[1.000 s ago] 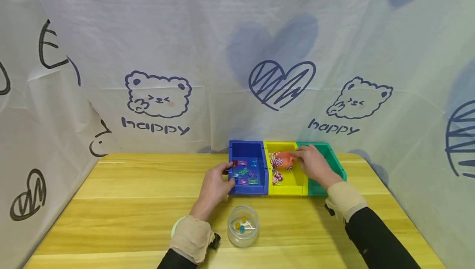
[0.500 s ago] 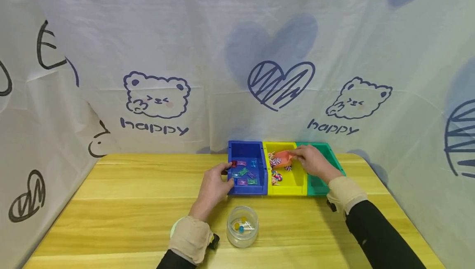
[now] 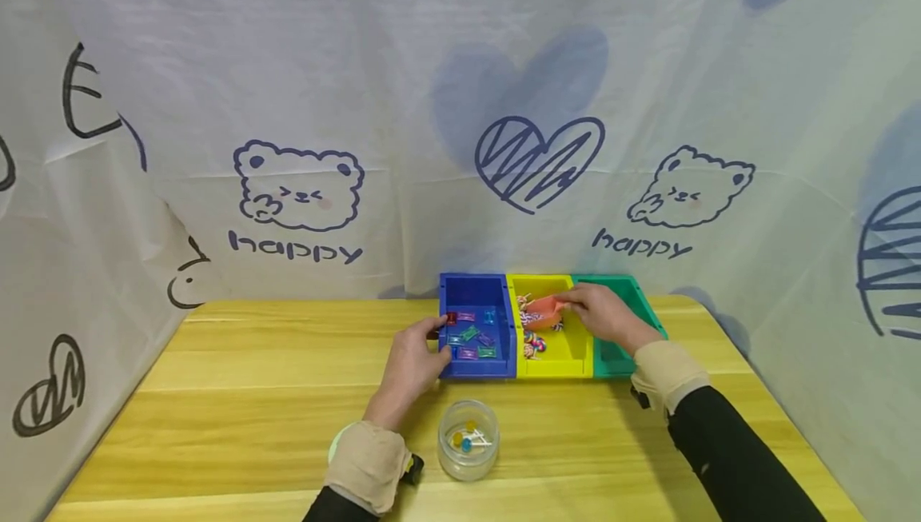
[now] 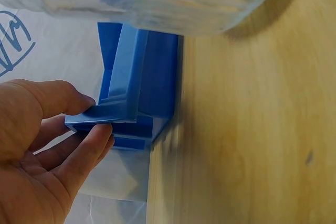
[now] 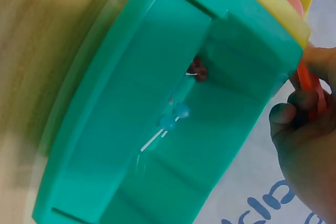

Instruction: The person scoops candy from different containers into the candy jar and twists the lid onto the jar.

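My left hand (image 3: pixel 410 362) grips the left wall of the blue bin (image 3: pixel 475 290); in the left wrist view, thumb and fingers pinch its rim (image 4: pixel 105 113). Small wrapped candies (image 3: pixel 469 333) lie inside that bin. With my right hand (image 3: pixel 612 318) I hold an orange scoop (image 3: pixel 541 312) by its handle, low in the yellow bin (image 3: pixel 573 366). Striped candies sit in and around the scoop's mouth, and swirl lollipops (image 3: pixel 536 342) lie nearer the front. In the right wrist view my fingers (image 5: pixel 286 114) curl round the handle; the scoop's bowl is mostly hidden there.
Attached at the right is a green bin (image 5: pixel 89 129) with a few blue and dark red lollipops (image 5: pixel 181 110). In front of the bins, a clear jar (image 3: pixel 468 466) holds yellow and blue lollipops. A patterned white cloth (image 3: pixel 403 106) hangs behind the wooden table (image 3: pixel 252 394).
The scoop has slid slightly left, in among the striped candies, and some now show in its bowl. My left hand keeps its hold on the blue bin. The head view has shifted a little.
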Demonstrator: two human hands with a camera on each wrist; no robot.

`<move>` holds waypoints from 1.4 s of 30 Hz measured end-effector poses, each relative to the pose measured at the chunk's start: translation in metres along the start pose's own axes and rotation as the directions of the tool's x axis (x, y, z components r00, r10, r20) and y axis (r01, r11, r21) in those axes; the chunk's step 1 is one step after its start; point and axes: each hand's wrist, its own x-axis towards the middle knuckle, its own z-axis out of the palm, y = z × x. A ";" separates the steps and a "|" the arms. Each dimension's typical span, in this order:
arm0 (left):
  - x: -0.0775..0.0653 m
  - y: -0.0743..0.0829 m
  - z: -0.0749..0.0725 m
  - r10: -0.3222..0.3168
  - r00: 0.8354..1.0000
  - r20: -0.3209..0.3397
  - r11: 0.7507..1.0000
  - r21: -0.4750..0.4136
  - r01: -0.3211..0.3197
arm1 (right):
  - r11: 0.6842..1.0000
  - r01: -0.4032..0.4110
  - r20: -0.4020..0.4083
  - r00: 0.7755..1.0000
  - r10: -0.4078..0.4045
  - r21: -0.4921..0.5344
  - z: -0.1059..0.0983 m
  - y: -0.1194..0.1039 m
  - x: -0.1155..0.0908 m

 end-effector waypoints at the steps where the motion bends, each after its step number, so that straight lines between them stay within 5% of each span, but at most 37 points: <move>1: 0.000 0.000 0.000 0.001 1.000 -0.002 1.000 0.000 -0.001 | 1.000 0.009 0.008 1.000 -0.009 0.000 0.000 0.000 0.000; 7: -0.001 -0.001 -0.001 0.014 1.000 0.000 1.000 -0.007 -0.014 | 0.999 0.038 0.057 0.998 -0.040 0.029 0.003 0.000 0.000; 18: 0.000 0.000 -0.001 0.014 1.000 -0.006 1.000 -0.006 -0.014 | 0.998 0.023 0.002 1.000 -0.023 0.057 0.008 0.003 -0.001; 29: 0.000 0.000 0.000 0.017 1.000 -0.005 1.000 -0.005 -0.017 | 0.977 -0.090 0.035 0.996 0.085 0.195 0.004 0.011 -0.011; 42: 0.001 -0.001 0.001 -0.004 1.000 -0.003 1.000 0.010 0.004 | 0.960 -0.067 -0.008 0.997 0.072 0.272 0.006 0.017 -0.024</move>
